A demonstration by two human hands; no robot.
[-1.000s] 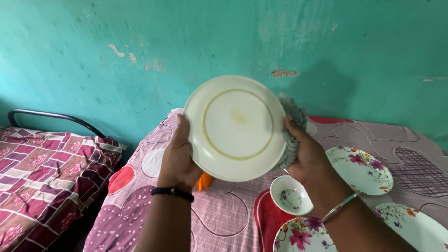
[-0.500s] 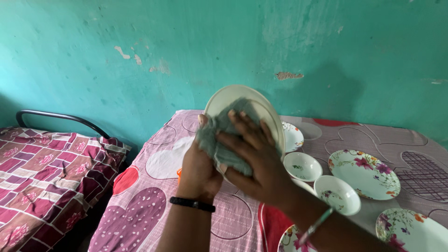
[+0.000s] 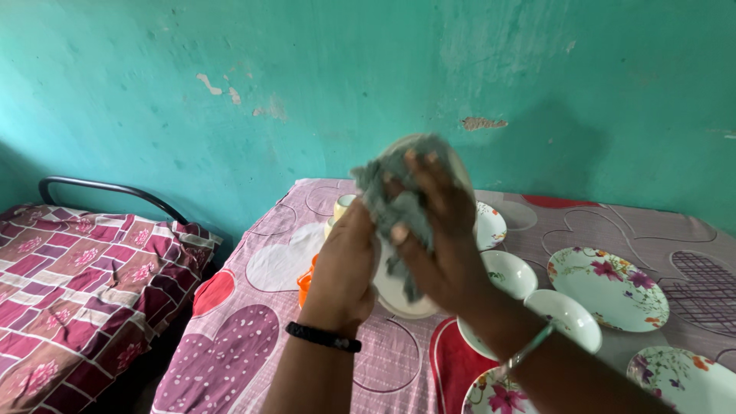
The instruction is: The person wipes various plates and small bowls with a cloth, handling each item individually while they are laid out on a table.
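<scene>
Cloth (image 3: 399,205) in right hand (image 3: 441,245) on plate (image 3: 399,287) (left hand (image 3: 345,268) holds)

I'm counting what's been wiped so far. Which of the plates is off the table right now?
The plain cream plate, held upright by the left hand while the right hand rubs it with a grey cloth. The flowered plates lie flat.

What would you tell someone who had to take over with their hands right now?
Left hand: grips the cream plate by its edge, held upright above the table.
Right hand: presses a grey cloth against the plate's face.
On the heart-patterned tablecloth: two white bowls, flowered plates, a cup behind the left hand.
Done: cloth is on the plate.
Left: whether the plate is fully wiped cannot be told; the other dishes lie untouched.
</scene>
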